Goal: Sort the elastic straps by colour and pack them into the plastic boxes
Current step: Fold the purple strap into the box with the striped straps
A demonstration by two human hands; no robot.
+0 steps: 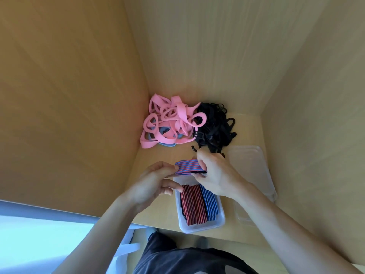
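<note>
Near the front edge of the light wooden desk [158,155], just above the far end of the clear rectangular plastic box [201,228], both hands hold a folded red-and-blue striped elastic strap [189,167]. The left hand [150,180] pinches its left end and the right hand [215,175] curls round its right end. The box holds red-and-black striped straps [192,204] beside blue striped straps [210,202]. To pack well, the person should probably squeeze the folds flat, so the bundle cannot spring open, then lower it into the box's free far end.
</note>
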